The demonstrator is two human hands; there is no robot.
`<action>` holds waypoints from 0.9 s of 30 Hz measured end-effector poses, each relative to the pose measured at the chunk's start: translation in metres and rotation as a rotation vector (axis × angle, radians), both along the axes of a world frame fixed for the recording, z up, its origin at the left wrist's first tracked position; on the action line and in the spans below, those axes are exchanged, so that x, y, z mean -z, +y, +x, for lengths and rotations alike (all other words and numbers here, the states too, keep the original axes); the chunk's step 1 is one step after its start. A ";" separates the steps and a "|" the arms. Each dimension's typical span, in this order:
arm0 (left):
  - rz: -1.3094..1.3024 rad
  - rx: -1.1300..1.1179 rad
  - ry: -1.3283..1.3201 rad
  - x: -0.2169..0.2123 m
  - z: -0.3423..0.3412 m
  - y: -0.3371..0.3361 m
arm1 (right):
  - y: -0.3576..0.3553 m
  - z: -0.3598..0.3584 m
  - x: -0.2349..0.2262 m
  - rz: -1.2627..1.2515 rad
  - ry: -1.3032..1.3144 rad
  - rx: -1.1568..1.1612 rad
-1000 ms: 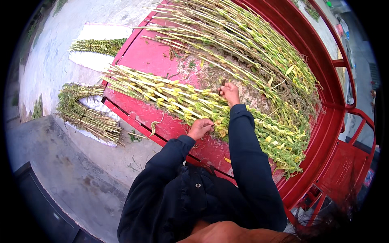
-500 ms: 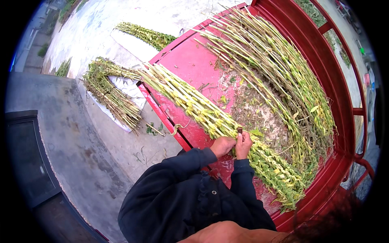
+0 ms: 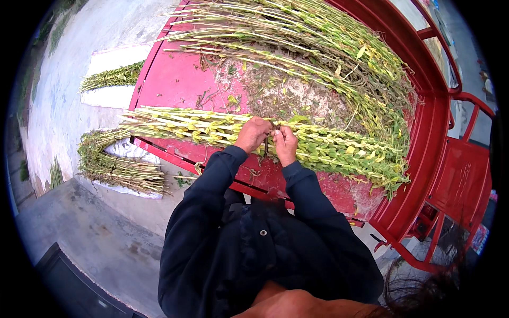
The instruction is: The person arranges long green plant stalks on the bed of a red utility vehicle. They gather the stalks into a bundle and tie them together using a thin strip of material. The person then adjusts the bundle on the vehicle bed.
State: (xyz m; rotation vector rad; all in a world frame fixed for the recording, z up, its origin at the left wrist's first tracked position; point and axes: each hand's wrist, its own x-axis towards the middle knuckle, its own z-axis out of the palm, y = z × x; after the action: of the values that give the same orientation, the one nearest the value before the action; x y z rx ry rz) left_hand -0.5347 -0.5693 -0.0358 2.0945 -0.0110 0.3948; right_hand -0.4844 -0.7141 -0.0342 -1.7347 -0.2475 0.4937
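Evidently the bundle of green-yellow stalks (image 3: 222, 130) lay crosswise at the centre of the frame, on the near edge of the red cart bed (image 3: 175, 79), close enough that you could work it without stretching. Your left hand (image 3: 253, 133) and right hand (image 3: 285, 144) met on its middle, nearly touching, fingers curled tight around the stems as if pinching or tying something there; whether a cord ran between them could not be made out. A bigger heap of stalks (image 3: 339, 58) filled the upper right of the bed. On the ground at left lay two more bundles on white sacks (image 3: 114, 87).
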 end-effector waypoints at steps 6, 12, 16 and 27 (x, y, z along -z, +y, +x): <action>-0.114 0.143 0.053 0.020 0.001 0.006 | -0.002 -0.047 -0.008 -0.068 -0.152 0.050; 0.205 0.232 -0.059 -0.018 0.009 -0.003 | -0.008 -0.072 0.010 -0.033 -0.168 0.209; 0.348 0.496 -0.056 -0.020 0.023 0.005 | -0.008 -0.081 -0.001 0.096 -0.179 0.325; 0.484 0.997 0.180 -0.008 0.061 0.004 | 0.000 -0.096 0.014 -0.009 -0.035 0.500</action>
State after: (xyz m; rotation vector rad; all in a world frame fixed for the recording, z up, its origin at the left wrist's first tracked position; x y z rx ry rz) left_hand -0.4741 -0.5649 -0.0278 2.2708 -1.0842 -0.4435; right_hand -0.5808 -0.7138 -0.0486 -1.7361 0.1647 0.0980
